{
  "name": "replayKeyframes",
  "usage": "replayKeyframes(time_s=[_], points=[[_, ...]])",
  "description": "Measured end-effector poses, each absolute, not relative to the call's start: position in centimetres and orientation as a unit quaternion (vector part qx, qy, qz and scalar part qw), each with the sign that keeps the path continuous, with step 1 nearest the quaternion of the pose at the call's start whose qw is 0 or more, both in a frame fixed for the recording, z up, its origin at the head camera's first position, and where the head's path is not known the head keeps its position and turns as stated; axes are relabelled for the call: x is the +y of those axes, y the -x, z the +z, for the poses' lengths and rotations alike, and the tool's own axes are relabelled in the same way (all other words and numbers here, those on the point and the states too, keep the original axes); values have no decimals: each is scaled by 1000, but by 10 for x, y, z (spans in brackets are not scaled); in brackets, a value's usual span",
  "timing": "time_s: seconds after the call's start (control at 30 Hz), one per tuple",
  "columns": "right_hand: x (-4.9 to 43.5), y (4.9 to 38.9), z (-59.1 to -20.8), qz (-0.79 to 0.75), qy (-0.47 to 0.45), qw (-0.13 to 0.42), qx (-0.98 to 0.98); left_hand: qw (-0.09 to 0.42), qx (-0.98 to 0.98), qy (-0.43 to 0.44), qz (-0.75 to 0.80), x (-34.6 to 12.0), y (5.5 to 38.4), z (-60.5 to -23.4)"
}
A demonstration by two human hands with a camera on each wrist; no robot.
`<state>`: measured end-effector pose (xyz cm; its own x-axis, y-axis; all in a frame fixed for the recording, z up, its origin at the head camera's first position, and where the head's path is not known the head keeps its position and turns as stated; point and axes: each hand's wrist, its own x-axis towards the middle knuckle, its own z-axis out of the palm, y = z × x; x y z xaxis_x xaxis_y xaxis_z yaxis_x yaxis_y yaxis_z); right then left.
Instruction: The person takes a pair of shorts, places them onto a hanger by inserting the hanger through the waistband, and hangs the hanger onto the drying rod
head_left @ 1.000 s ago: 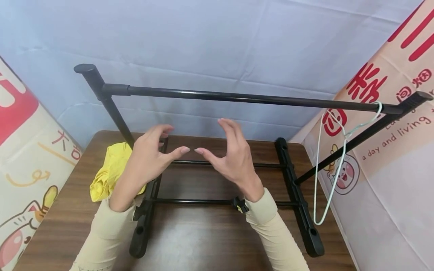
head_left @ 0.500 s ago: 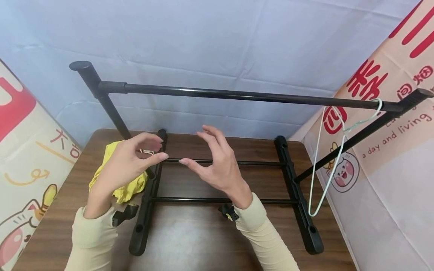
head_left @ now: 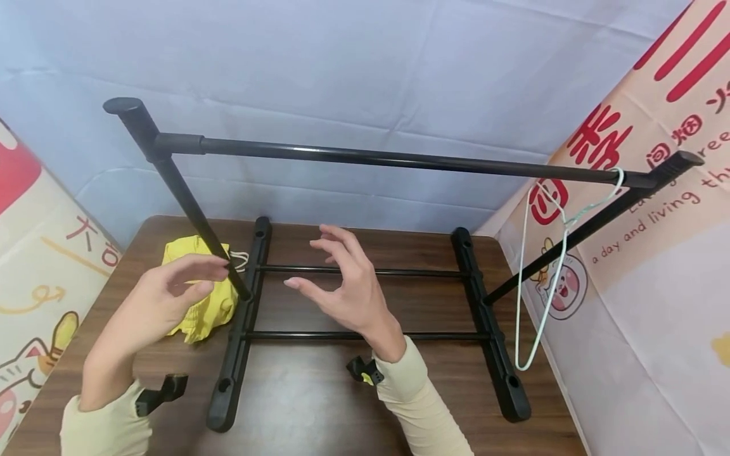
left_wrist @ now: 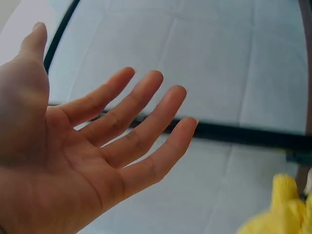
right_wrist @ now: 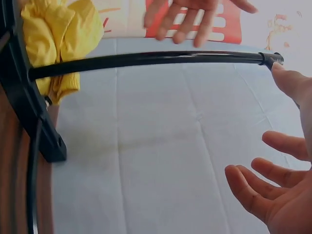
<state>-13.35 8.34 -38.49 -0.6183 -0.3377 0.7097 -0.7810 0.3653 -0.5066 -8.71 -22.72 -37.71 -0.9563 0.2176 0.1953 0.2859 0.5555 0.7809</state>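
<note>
My left hand (head_left: 162, 301) is in the air at the left, over the near side of a crumpled yellow cloth garment (head_left: 213, 310) with white drawstrings. Its fingers are loosely bent and hold nothing; the left wrist view shows the bare palm (left_wrist: 73, 165). My right hand (head_left: 350, 288) hovers above the middle of the black rack's base, thumb and fingers spread, also with nothing in it. The garment lies on the table by the rack's left foot, partly behind the left post. A pale green wire hanger (head_left: 556, 278) hangs from the right end of the rack's top bar (head_left: 365, 156).
The black clothes rack has a left post (head_left: 188, 199), a right post (head_left: 576, 234) and two low crossbars over the wooden table (head_left: 308, 405). A pale cloth backdrop (head_left: 319, 69) stands behind, with printed panels at both sides.
My left hand has moved left and down, away from my right hand. My right hand has shifted left too. The garment and hanger stay in place, while the head view has turned slightly.
</note>
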Motion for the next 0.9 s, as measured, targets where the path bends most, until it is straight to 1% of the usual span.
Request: replayKeyframes(time_s=[0.17, 0.3, 0.5, 0.67, 0.77, 0.9], points=[[77, 127, -394, 461, -348, 219, -786, 47, -874, 120, -468, -246, 82, -397], [69, 124, -399, 460, -354, 203, -788, 58, -879, 88, -465, -262, 79, -410], [51, 117, -412, 442, -380, 173, -794, 96, -880, 33, -464, -283, 76, -430], [36, 114, -422, 426, -390, 147, -803, 122, -863, -22, -489, -290, 79, -443], [24, 112, -425, 429, -374, 108, -815, 140, -852, -62, -501, -295, 82, -450], [6, 110, -427, 440, -352, 29, -826, 155, -833, -139, -513, -303, 84, -462]])
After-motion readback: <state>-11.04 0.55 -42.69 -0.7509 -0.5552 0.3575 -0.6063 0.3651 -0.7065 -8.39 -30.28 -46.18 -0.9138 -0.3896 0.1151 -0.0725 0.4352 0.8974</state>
